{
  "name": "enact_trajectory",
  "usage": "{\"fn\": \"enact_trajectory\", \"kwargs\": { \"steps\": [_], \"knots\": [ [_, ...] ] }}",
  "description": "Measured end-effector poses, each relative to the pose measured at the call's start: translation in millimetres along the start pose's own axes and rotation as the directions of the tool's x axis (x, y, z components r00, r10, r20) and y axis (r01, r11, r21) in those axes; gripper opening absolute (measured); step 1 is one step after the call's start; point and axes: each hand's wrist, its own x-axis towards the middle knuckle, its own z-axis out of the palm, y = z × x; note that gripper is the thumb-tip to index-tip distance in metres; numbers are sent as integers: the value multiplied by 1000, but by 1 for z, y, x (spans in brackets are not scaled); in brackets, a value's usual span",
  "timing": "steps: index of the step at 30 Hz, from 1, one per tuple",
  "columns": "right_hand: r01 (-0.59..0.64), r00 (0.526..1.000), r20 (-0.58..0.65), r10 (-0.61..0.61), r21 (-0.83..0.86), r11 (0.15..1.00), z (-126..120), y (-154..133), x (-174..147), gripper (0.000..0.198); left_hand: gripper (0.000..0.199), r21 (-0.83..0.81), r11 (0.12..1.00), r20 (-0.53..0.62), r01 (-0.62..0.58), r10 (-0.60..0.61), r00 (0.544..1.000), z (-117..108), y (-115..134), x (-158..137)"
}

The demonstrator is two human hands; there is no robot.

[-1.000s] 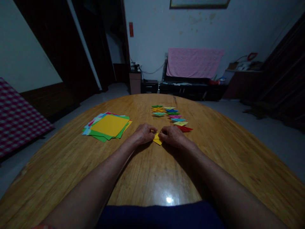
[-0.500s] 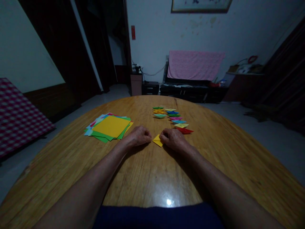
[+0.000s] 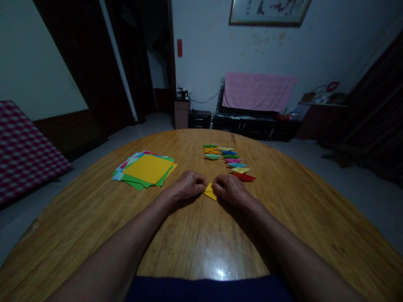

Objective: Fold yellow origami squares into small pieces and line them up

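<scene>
One yellow paper (image 3: 211, 192): two-handed work again.
Left hand (image 3: 189, 185): back at its edge, my grip unclear.
Right hand (image 3: 232, 189): grasping its right side.

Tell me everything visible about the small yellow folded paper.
The small yellow folded paper has straight edges and a faint crease. It lies slanted on the brown wooden table. The bare right hand holds and partly hides its right side; the bare left hand is at its left corner, contact unclear.
</scene>
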Motion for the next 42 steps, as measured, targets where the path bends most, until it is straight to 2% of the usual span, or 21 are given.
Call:
{"fn": "enact_trajectory", "kwargs": {
  "steps": [4,10,17,20,24,28,32,35,37,42],
  "knots": [
    [22,999,30,-23,32,999,-2,2,0,20,26,36,998,2,-46,46,999,6,-1,3],
    [57,990,124,-73,134,989,-7,5,0,21,26,86,996,28,-28,26,999,5,2,4],
    [-95,988,140,66,207,974,1,12,4,19,28,139,990,11,-12,11,1000,5,8,2],
    [-100,987,146,63,261,960,6,17,6,17,35,150,988,9,-25,24,1000,4,11,1],
    [-118,986,150,78,274,954,7,17,7,16,42,137,984,78,-114,104,991,3,11,-1],
    [-124,985,153,85,263,957,0,13,6,16,41,185,980,90,-76,60,994,4,10,-1],
    [-134,982,176,64,422,897,-10,14,2,16,37,240,968,102,-69,45,994,5,11,2],
    [-193,979,166,120,542,818,-15,17,0,16,37,277,958,117,-73,42,992,5,11,4],
    [-221,974,167,153,537,814,-16,18,0,14,37,279,958,120,-64,32,992,5,10,4],
    [-199,972,192,136,359,912,-16,18,1,15,37,264,962,137,-74,39,990,5,9,5]
  ]
}}
